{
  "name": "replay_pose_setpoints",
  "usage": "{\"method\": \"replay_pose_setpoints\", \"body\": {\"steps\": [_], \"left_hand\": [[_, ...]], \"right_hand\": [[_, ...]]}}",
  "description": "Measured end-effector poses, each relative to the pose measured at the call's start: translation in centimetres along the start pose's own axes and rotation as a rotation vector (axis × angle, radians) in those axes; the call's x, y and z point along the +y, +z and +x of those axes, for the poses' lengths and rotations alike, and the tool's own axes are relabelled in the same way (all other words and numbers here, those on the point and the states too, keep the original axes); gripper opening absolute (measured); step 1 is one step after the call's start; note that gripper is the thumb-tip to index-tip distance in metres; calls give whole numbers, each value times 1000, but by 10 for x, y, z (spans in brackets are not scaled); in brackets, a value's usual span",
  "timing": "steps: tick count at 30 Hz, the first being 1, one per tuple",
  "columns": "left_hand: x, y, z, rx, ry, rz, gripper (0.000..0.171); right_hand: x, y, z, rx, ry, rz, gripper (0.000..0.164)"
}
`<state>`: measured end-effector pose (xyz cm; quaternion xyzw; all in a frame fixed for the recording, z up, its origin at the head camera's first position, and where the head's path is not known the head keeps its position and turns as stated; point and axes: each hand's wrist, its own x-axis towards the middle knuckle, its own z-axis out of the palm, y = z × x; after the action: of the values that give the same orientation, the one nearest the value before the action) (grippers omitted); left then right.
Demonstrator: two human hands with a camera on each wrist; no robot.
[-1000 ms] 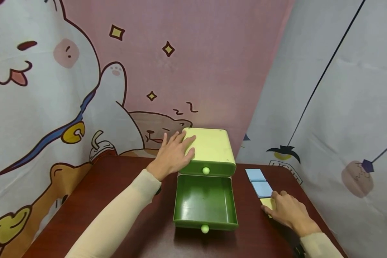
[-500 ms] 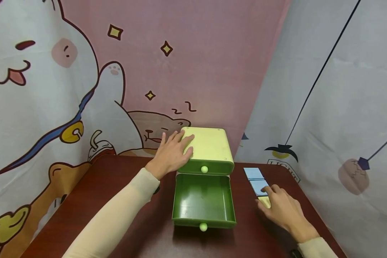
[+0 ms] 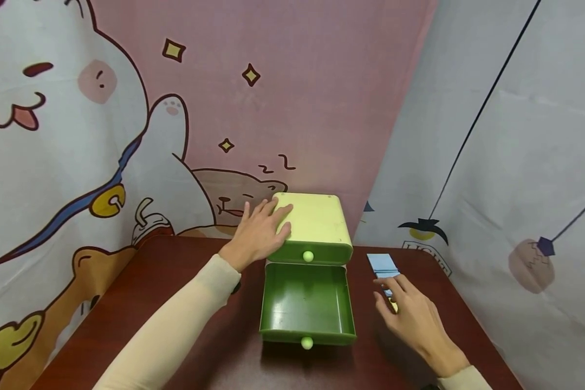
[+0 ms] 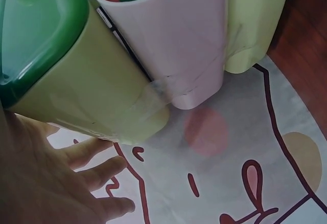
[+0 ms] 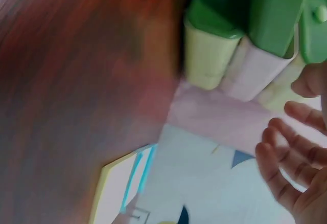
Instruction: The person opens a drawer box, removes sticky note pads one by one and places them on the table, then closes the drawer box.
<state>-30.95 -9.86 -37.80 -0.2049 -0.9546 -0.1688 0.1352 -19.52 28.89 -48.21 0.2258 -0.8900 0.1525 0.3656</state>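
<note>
A small drawer unit (image 3: 317, 216) with a yellow top and green drawer fronts stands at the back of the table. Its middle drawer (image 3: 307, 298) is pulled out, and the visible inside is bare green. My left hand (image 3: 255, 235) rests on the top's left edge, fingers spread; in the left wrist view they lie along the yellow casing (image 4: 102, 101). My right hand (image 3: 411, 319) hovers over the sticky notes, fingers loosely bent and holding nothing. Blue sticky notes (image 3: 381, 262) show beyond its fingertips, and a yellow pad (image 3: 394, 306) is mostly hidden beneath it.
The dark red wooden table (image 3: 185, 303) reaches back to a cartoon-printed cloth (image 3: 322, 108) hanging behind and at both sides. The pulled-out drawer's green knob (image 3: 307, 343) juts toward me. In the right wrist view the pads (image 5: 120, 188) lie close to the cloth.
My right hand has come up off the yellow pad and moved left and forward, toward the drawer unit. My left hand stays on the unit. The drawer has not moved.
</note>
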Motion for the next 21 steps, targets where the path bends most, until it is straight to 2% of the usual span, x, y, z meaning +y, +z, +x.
{"method": "replay_pose_setpoints", "body": {"steps": [3,8,16,21], "left_hand": [[0,0,-1,0,-5,-3,65],[0,1,-1,-7,-7,-3,66],[0,1,-1,-9,-8,5,66],[1,0,0,-21,-13,-2,66]], "right_hand": [[-10,-4,7,38,-65,67,33],[-23,-8,18,44,-125,147,30],[-44,-8,30,50,-281,206,19],[-60,-1,34,53,-391,237,33]]}}
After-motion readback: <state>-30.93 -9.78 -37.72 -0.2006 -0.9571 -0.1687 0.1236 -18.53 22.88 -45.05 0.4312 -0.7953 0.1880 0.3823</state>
